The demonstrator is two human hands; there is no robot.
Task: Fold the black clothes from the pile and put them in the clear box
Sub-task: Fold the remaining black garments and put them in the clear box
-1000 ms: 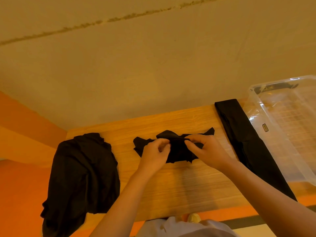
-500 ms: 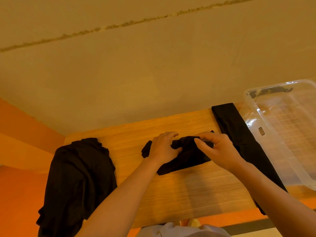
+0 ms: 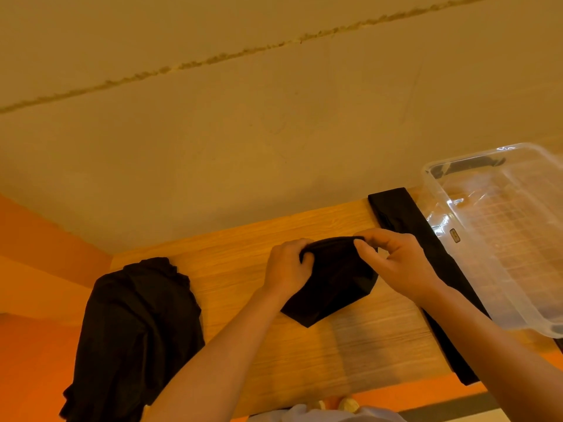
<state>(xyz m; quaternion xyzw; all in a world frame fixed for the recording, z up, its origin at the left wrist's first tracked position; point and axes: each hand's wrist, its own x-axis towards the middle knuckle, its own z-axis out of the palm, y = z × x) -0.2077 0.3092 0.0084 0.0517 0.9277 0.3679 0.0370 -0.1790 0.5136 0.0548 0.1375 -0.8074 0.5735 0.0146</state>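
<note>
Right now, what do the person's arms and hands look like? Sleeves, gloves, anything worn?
Both forearms are bare up to the frame's edge: no sleeves, gloves, watch or rings visible on the left hand or right hand. Pale fabric shows at the bottom edge.

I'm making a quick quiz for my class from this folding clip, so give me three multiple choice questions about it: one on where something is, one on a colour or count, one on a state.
1. Where does the clear box sit?
A. At the right end of the table
B. On the floor
C. At the left end, under the pile

2. How many separate black cloth items show?
A. One
B. Three
C. Five

3. What is the state of the small black garment?
A. Lying inside the box
B. Held by both hands
C. Spread flat, untouched

Answers:
1. A: the box rests on the wooden table at its right end.
2. B: the pile at the left, the small garment in the middle, and a long folded black piece beside the box.
3. B: the left hand and right hand both pinch its top edge.
</note>
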